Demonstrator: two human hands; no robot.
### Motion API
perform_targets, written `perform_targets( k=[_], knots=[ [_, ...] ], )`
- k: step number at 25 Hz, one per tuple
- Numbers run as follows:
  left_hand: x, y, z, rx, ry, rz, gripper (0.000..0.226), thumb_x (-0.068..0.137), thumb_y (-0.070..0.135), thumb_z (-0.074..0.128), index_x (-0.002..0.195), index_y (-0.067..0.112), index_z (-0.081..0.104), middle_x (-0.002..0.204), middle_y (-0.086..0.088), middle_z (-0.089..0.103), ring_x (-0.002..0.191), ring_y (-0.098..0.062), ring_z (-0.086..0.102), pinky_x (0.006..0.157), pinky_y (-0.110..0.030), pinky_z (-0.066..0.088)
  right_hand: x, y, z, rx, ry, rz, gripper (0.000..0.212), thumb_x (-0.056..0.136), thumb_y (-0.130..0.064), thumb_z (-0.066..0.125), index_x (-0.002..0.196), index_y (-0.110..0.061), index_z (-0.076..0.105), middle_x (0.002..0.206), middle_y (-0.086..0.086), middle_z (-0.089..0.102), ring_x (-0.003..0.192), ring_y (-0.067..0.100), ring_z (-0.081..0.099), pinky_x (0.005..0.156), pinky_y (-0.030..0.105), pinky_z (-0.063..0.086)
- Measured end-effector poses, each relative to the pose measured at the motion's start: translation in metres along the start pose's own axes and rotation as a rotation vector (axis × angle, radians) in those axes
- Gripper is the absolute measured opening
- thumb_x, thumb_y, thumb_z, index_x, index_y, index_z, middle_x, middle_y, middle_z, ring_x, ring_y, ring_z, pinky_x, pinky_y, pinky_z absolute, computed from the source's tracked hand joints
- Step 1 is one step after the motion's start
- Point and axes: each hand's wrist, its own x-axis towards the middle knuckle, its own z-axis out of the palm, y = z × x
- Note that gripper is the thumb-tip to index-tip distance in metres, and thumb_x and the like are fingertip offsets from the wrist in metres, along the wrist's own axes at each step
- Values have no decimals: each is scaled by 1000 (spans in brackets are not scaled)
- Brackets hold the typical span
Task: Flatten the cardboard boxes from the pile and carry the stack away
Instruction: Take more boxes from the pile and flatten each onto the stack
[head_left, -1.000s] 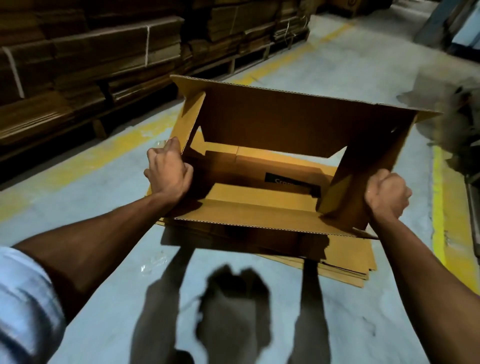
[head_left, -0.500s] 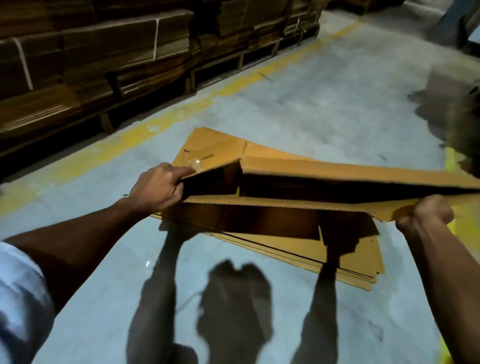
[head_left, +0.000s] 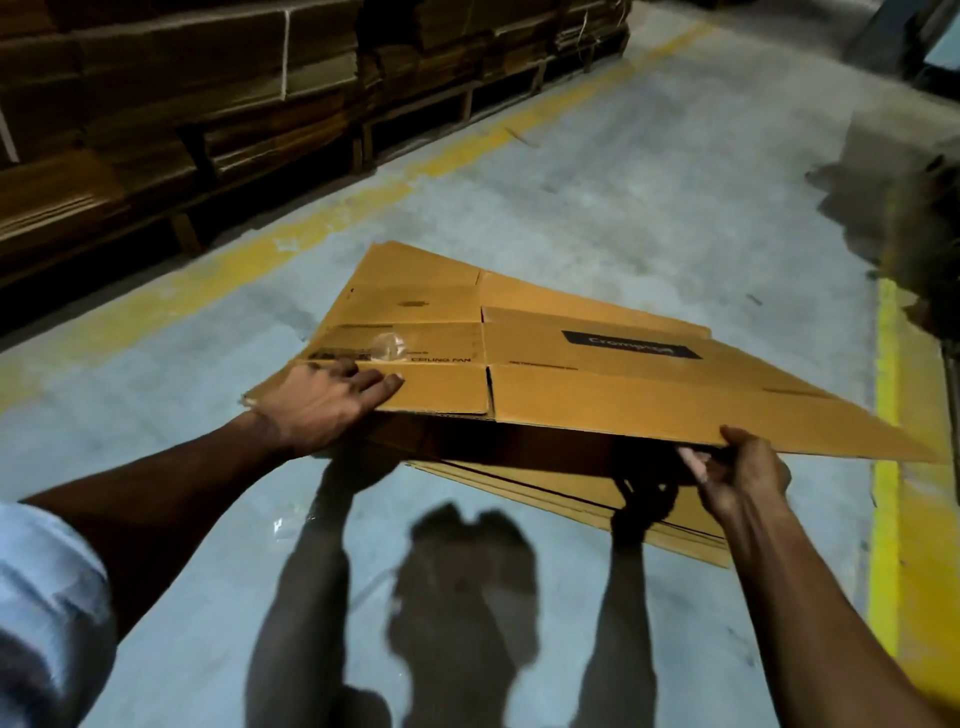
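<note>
A flattened brown cardboard box with a dark label hovers just above a low stack of flattened boxes on the grey floor. My left hand grips its near left corner, fingers spread over the top face. My right hand pinches the near edge on the right, thumb on top and fingers underneath. The box's near edge is raised, so its underside lies in shadow and hides most of the stack.
Pallets stacked with bundled cardboard line the left side behind a yellow floor line. Another yellow line runs along the right, with a dark blurred object beyond it. Grey concrete floor stretches ahead.
The box was open and upright a second ago; it has collapsed into a flat sheet and dropped toward the stack. My left hand moved from the side wall onto the top face.
</note>
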Motion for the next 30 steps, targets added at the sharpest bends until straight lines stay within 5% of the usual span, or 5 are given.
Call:
perform_targets(
  k=[10,18,22,26,30],
  knots=[
    [43,-7,13,-30,116,-182,70,95,13,58,157,19,25,160,-9,34,136,-32,43,100,-47,47,45,37,-24,199,24,89,17,99,-1,53,114,-8,56,157,25,32,146,41,31,110,60,36],
    [49,23,53,-104,-259,-296,45,102,39,45,140,16,38,151,-6,42,142,-31,35,113,-52,33,72,75,-37,-393,87,196,17,99,-5,58,114,3,60,110,26,68,89,35,71,63,42,62],
    [57,26,21,-162,-82,-289,63,104,49,21,154,11,26,164,-10,24,153,-31,13,123,-48,17,31,76,-25,-1355,137,-450,19,99,-12,57,95,3,69,104,25,71,97,38,67,84,39,53],
    [53,25,-54,-261,99,-297,73,101,55,17,156,7,24,166,-14,16,154,-33,6,123,-52,13,-32,48,37,-1616,-299,-975,39,107,-22,42,138,-2,54,137,19,59,129,33,53,107,39,41],
    [41,11,-159,-264,151,-255,76,101,58,18,157,7,20,167,-14,9,154,-34,2,123,-53,12,-115,-13,94,-1774,-334,-1170,55,106,-35,27,153,-7,37,159,14,36,152,29,23,124,47,16]
  ],
)
